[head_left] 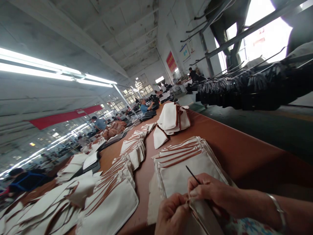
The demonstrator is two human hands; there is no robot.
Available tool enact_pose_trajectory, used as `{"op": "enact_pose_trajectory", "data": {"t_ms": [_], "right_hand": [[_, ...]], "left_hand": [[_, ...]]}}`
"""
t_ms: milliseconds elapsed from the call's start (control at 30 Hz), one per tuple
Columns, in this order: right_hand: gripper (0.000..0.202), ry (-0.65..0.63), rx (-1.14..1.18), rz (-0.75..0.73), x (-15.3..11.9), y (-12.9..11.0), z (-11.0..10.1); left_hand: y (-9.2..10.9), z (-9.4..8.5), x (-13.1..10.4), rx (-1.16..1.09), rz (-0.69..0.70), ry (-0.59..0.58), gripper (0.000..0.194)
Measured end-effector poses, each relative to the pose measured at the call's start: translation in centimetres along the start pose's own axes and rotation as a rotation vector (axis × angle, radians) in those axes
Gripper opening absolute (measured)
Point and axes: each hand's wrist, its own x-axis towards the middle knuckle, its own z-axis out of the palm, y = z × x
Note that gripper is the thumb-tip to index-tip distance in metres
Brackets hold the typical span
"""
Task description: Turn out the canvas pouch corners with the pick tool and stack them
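My left hand (pixel 172 213) is closed, pinching the edge of a cream fabric piece (pixel 205 220) with brown trim, low in the view. Close against it, my right hand (pixel 212 192) grips a thin black pointed stick-like tool (pixel 192 174), whose free end points up and to the left. The fingertips of both hands meet at the edge of the piece, so the exact contact there is hidden. Just beyond them lies a stack of cream panels (pixel 188 166) with brown edging, fanned out in overlapping layers. A silver bracelet (pixel 276 207) circles my right wrist.
Overlapping rows of cream pieces (pixel 112 202) run along the left of the brown table (pixel 227 137). Farther up stands a folded cream pile (pixel 168 117). Black items hang on a rack (pixel 244 91) at the right. Other people, one in a blue shirt (pixel 144 107), are in the background.
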Motion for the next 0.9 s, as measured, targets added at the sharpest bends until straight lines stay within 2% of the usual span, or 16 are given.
{"op": "enact_pose_trajectory", "data": {"t_ms": [100, 233, 500, 600, 667, 733, 800, 900], "right_hand": [[0.028, 0.041, -0.160, -0.113, 0.1, -0.4, 0.0], [0.008, 0.118, -0.288, -0.116, 0.4, -0.7, 0.2], [0.012, 0.234, -0.405, -0.156, 0.4, 1.0, 0.7], [0.011, 0.262, -0.419, -0.215, 0.3, 1.7, 0.8], [0.014, 0.261, -0.396, -0.255, 0.2, 2.2, 0.8], [0.015, 0.218, -0.343, -0.322, 0.0, 2.6, 0.7], [0.013, 0.160, -0.314, -0.428, -0.4, 3.0, 0.7], [0.007, 0.106, -0.408, -0.601, -1.1, 3.2, 0.5]], "left_hand": [[0.5, 0.6, -0.2, 0.214, 0.157, 0.065, 0.019], [0.2, 0.8, -0.1, 0.379, 0.312, 0.087, 0.017], [-3.4, 0.3, 0.6, 0.770, 0.646, 0.138, 0.029], [-5.0, 0.0, 0.6, 0.932, 0.724, 0.193, 0.029], [-5.7, -0.1, 0.5, 0.925, 0.725, 0.216, 0.028], [-5.7, -0.2, 0.2, 0.793, 0.668, 0.192, 0.028], [-5.3, -0.4, -0.2, 0.605, 0.540, 0.134, 0.029], [-4.2, -0.9, -0.6, 0.369, 0.301, 0.037, 0.032]]}}
